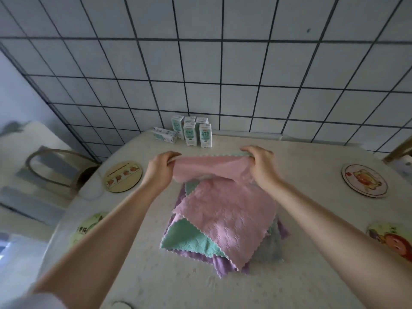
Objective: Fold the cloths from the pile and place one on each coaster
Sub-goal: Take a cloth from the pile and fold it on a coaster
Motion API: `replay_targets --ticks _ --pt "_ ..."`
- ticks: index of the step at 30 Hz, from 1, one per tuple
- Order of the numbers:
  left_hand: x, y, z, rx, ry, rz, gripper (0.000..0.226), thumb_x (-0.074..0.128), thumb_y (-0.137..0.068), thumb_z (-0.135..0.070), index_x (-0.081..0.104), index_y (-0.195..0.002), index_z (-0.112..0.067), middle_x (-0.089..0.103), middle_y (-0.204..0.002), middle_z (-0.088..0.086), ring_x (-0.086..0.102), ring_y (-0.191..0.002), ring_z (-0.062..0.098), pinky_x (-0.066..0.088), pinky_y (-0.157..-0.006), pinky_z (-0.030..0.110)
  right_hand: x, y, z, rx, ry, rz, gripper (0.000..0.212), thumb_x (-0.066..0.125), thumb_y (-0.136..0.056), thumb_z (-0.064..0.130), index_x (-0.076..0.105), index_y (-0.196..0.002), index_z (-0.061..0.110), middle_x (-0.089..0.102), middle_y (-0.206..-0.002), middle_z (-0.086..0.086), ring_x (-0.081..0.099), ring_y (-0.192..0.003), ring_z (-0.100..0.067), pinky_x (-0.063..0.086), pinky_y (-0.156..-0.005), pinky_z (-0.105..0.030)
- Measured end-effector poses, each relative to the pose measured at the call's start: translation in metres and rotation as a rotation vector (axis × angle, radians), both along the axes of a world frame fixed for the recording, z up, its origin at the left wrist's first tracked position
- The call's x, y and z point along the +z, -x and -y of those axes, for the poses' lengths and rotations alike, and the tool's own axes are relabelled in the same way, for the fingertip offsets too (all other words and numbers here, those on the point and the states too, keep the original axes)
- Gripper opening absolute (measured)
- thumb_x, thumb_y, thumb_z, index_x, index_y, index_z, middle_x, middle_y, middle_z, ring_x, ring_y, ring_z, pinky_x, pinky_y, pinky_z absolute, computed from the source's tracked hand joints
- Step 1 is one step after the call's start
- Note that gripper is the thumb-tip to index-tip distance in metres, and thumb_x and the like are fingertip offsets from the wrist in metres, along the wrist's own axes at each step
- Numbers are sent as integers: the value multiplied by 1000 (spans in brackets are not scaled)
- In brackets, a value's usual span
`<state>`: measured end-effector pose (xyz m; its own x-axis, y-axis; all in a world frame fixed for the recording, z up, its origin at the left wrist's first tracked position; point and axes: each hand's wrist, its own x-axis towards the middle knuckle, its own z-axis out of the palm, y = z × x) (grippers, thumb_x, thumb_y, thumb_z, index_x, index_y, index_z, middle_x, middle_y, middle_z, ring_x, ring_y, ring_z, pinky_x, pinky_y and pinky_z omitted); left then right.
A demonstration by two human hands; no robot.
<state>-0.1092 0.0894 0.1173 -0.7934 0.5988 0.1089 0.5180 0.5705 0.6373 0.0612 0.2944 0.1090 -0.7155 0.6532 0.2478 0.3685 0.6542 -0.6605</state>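
Note:
A pile of cloths in pink, mint green and purple lies in the middle of the white table. The top pink cloth is lifted at its far edge. My left hand pinches its far left corner and my right hand pinches its far right corner, both raised above the pile. Round coasters sit at the far left, near left, far right and near right; all of them are bare.
Several small milk cartons stand at the table's far edge against the tiled wall, one lying on its side. A chair stands to the left of the table. Another chair's corner shows at the far right.

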Motion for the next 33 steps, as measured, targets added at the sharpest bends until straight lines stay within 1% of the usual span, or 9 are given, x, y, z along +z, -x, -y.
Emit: replay_targets --ticks 2,3,8,12,15,18,23,28,33 --pt "17 10 22 22 -28 -75 34 42 -94 -3 65 -118 -10 66 -120 8 58 -113 25 40 -87 25 20 11 21 33 7 -16 39 47 -87 -11 64 -118 6 65 -119 -10 65 -100 -23 40 -82 -9" --pt "23 15 36 33 -38 -112 34 42 -94 -3 66 -117 -11 67 -118 7 59 -111 25 39 -83 23 29 16 32 51 -15 -15 39 46 -88 -10 64 -118 8 65 -119 -9 65 -97 -23 41 -78 -10" --pt "47 39 117 94 -70 -214 33 45 -93 -5 65 -119 -11 67 -116 8 60 -107 27 44 -86 30 49 45 99 172 -102 10 45 47 -87 -11 61 -123 12 63 -125 -6 60 -112 -19 39 -92 -15" --pt "51 52 196 89 -49 -322 34 47 -90 -2 64 -119 -10 66 -116 9 57 -111 28 41 -94 34 48 68 160 281 -100 -17 40 50 -87 -13 60 -121 6 61 -125 -12 58 -116 -23 46 -102 -38" --pt "44 54 256 86 -36 -361 34 52 -89 -2 63 -120 -12 66 -116 8 57 -111 26 42 -95 35 38 74 208 324 -102 16 44 47 -87 -13 58 -124 9 54 -134 -14 48 -128 -25 37 -110 -42" --pt "23 43 310 82 -6 -363 34 58 -89 -4 63 -122 -11 66 -117 7 57 -111 23 42 -96 32 21 63 256 342 -88 63 48 47 -85 -12 59 -126 10 48 -139 -18 42 -132 -28 26 -115 -35" --pt "-35 0 383 27 -4 -285 35 59 -86 5 64 -119 -3 65 -120 13 57 -115 27 39 -103 31 -23 16 324 370 -48 119 48 51 -78 -16 64 -120 4 55 -132 -21 50 -126 -27 20 -103 -13" --pt "-115 -54 437 -96 61 -178 42 63 -78 13 66 -117 -4 66 -119 13 57 -117 27 42 -105 40 -87 -45 364 451 -24 321 53 42 -86 -16 53 -131 10 48 -142 -7 37 -136 -15 18 -115 -23" --pt "-178 -107 473 -164 110 -65 46 66 -76 13 66 -118 -7 67 -117 7 59 -115 26 50 -95 45 -123 -100 391 491 50 500 56 35 -90 -13 46 -138 14 39 -148 -1 27 -140 -8 10 -112 -16"
